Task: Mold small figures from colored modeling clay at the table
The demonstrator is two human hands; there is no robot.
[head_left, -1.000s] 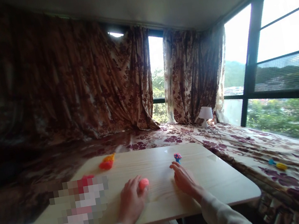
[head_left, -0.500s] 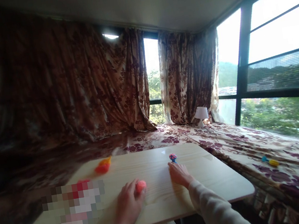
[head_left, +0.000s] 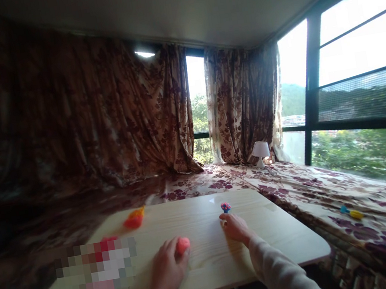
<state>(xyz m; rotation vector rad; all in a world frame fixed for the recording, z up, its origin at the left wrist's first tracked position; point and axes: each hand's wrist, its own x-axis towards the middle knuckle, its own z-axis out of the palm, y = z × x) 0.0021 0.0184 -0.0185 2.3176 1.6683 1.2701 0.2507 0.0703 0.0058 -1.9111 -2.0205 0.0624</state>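
Observation:
A coral-pink lump, soft-looking like modelling clay [head_left: 183,244], is held between the thumb and fingers of my left hand [head_left: 168,268] above the near middle of the table. My right hand [head_left: 236,228] is farther forward, its thumb and index finger curled at the lower stem of a small mushroom-shaped figure [head_left: 226,206]. That figure has a blue stem and a blue cap with pink dots, and it stands upright. My fingers hide the bottom of its stem.
On the pale wooden table [head_left: 198,222], a red and orange-yellow lump [head_left: 134,219] lies at the far left. Nearer, a red thing [head_left: 106,246] adjoins a blurred-out patch. A blue and yellow item [head_left: 354,213] and a white lamp [head_left: 260,150] rest on the flowered bedding.
The whole view has shifted slightly, so the scene sits a little lower. A bit more of the mushroom figure's blue stem shows above my right fingers. My left hand still holds the pink lump.

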